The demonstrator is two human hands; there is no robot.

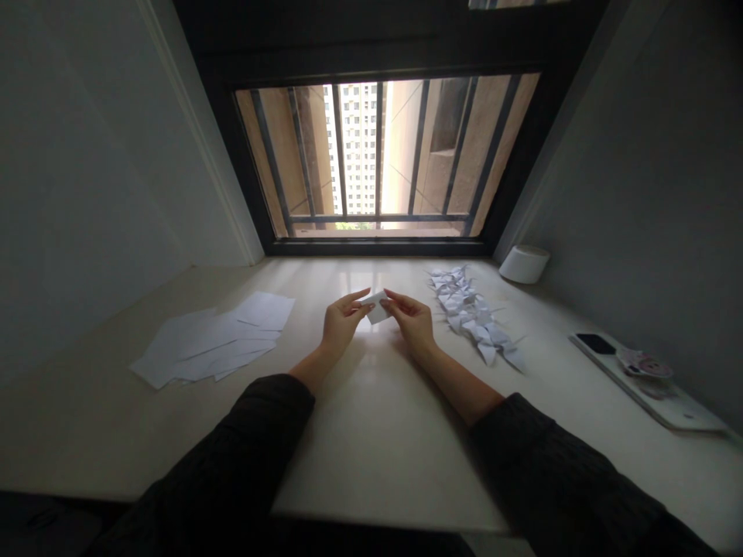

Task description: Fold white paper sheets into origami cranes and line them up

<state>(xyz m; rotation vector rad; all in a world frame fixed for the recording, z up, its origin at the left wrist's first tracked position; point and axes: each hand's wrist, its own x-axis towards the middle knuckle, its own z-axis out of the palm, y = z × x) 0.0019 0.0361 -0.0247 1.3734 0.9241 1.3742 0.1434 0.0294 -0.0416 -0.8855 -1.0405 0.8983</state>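
A small piece of white paper (pixel 377 311) sits directly between the two hands, over the table (pixel 374 441): the left hand (pixel 341 321) pinches its left side, the right hand (pixel 414 317) its right, thumb against fingers in each grip. Neither hand looks nearer; its long axis is too small to judge surely.

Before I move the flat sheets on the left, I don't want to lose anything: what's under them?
The pale surface shows around the flat sheets, and some lower edges peek out. Whatever lies directly beneath is covered and can't be seen.
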